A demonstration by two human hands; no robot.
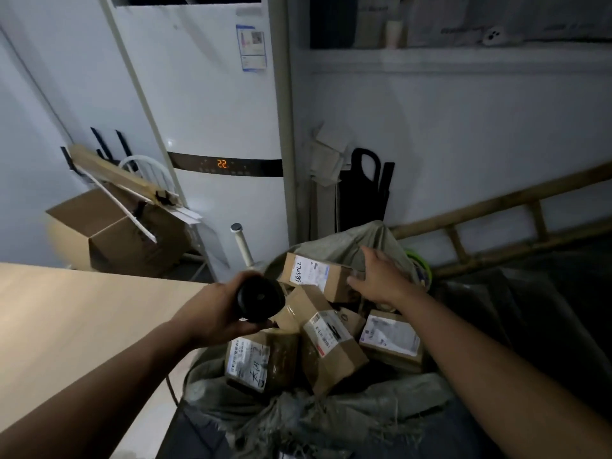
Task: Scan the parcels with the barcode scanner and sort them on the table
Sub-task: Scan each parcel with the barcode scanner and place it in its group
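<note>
An open woven sack (347, 409) beside the table holds several brown cardboard parcels with white labels. My left hand (212, 313) grips the black barcode scanner (260, 298) over the sack's left rim. My right hand (381, 279) reaches into the sack with spread fingers and touches the right end of the topmost parcel (314, 274), which bears handwritten digits. Other parcels lie below: one tilted in the middle (328, 342), one at the front left (255, 359), one at the right (390, 336).
The light wooden table (66, 326) fills the lower left. Behind stand a white floor air conditioner (215, 127), an open cardboard box (116, 233) with wooden slats, and a bamboo ladder (513, 220) leaning at the right. Dark bags lie right of the sack.
</note>
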